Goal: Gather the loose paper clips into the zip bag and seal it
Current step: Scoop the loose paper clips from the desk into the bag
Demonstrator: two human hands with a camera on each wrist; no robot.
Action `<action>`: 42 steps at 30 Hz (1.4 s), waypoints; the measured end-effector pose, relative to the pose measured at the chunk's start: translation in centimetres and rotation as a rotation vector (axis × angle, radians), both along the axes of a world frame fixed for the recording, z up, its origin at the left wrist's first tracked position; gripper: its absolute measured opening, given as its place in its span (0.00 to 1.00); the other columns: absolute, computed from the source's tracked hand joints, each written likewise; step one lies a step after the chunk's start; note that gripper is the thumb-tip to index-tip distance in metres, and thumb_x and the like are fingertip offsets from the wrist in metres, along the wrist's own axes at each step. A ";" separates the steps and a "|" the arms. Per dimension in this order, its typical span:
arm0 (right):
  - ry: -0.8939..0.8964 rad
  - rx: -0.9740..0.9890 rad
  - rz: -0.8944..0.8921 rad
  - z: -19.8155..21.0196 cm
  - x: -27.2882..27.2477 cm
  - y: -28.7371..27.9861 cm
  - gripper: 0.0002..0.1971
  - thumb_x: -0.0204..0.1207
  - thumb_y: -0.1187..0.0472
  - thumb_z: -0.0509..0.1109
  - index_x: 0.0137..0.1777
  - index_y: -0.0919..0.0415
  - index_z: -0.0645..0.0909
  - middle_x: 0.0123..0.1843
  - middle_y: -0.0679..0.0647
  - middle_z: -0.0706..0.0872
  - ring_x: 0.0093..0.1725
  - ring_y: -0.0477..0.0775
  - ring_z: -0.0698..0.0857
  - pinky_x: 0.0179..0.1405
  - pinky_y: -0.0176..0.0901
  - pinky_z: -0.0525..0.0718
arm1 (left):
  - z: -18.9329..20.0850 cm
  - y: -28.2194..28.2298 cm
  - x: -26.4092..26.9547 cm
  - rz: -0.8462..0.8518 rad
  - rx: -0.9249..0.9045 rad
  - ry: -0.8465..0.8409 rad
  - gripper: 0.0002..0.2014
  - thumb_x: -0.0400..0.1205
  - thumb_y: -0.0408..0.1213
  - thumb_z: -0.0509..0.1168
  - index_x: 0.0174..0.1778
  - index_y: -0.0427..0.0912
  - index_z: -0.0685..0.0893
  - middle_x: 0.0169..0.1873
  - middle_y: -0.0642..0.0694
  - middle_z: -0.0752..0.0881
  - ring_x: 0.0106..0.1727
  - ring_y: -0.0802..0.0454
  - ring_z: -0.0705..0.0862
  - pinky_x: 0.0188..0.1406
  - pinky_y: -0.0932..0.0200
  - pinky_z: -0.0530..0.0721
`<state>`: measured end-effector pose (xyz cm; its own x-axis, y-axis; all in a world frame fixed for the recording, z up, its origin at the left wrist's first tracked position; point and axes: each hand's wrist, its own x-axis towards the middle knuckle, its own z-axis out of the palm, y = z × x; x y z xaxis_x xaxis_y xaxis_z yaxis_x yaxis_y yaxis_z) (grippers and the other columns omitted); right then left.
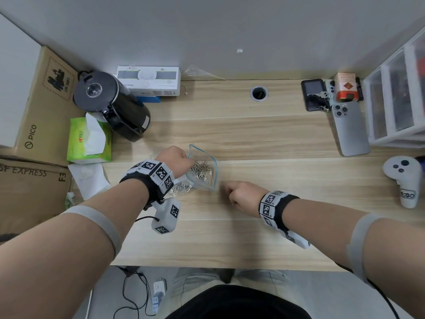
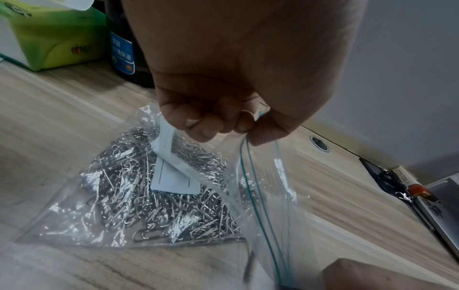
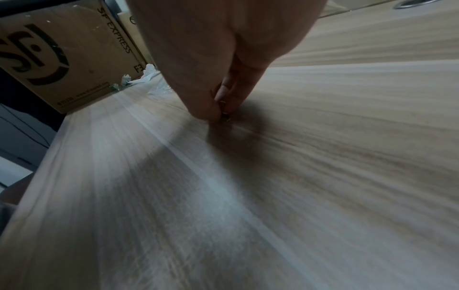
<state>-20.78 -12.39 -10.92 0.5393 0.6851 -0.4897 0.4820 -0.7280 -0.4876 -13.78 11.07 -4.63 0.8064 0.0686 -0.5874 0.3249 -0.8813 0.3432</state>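
Observation:
A clear zip bag with a blue seal line lies on the wooden desk, holding a heap of silver paper clips. My left hand pinches the bag's top edge and holds its mouth up and open. My right hand is down on the desk just right of the bag, thumb and fingers pinched together on a small paper clip. In the head view a bit of that clip shows under the hand.
A black kettle, a green tissue box and cardboard boxes stand at the left. Phones, a plastic drawer unit and a white controller sit at the right. A cable hole is at the back.

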 end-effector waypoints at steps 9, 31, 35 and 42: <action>0.062 0.055 -0.103 -0.1 -0.4 -0.5 0.08 0.66 0.73 0.66 0.38 0.62 0.83 0.54 0.55 0.81 0.46 0.62 0.81 0.45 0.50 0.82 | 0.0 -0.2 0.1 0.017 0.000 -0.008 0.14 0.75 0.42 0.67 0.28 0.42 0.73 0.25 0.44 0.71 0.29 0.47 0.71 0.29 0.56 0.68; 0.340 0.457 -0.954 4.4 5.7 5.4 0.07 0.62 0.67 0.80 0.34 0.54 0.89 0.32 0.45 0.88 0.32 0.43 0.84 0.38 0.36 0.84 | 1.0 -1.6 0.6 0.020 -0.043 0.031 0.15 0.70 0.50 0.69 0.25 0.43 0.77 0.22 0.46 0.76 0.27 0.48 0.74 0.29 0.55 0.73; 0.326 0.491 -0.948 4.1 4.9 6.3 0.05 0.73 0.62 0.75 0.47 0.58 0.90 0.43 0.50 0.92 0.42 0.47 0.88 0.49 0.38 0.86 | 1.9 -2.1 1.1 0.040 -0.120 0.055 0.18 0.73 0.47 0.70 0.23 0.44 0.72 0.22 0.46 0.70 0.28 0.48 0.70 0.29 0.54 0.69; 0.140 0.375 -0.839 4.5 5.9 2.0 0.03 0.68 0.59 0.74 0.35 0.54 0.87 0.35 0.49 0.89 0.39 0.52 0.87 0.47 0.50 0.87 | 3.0 -2.8 1.7 0.060 -0.135 0.072 0.13 0.71 0.42 0.67 0.25 0.44 0.71 0.23 0.45 0.69 0.27 0.48 0.68 0.29 0.54 0.67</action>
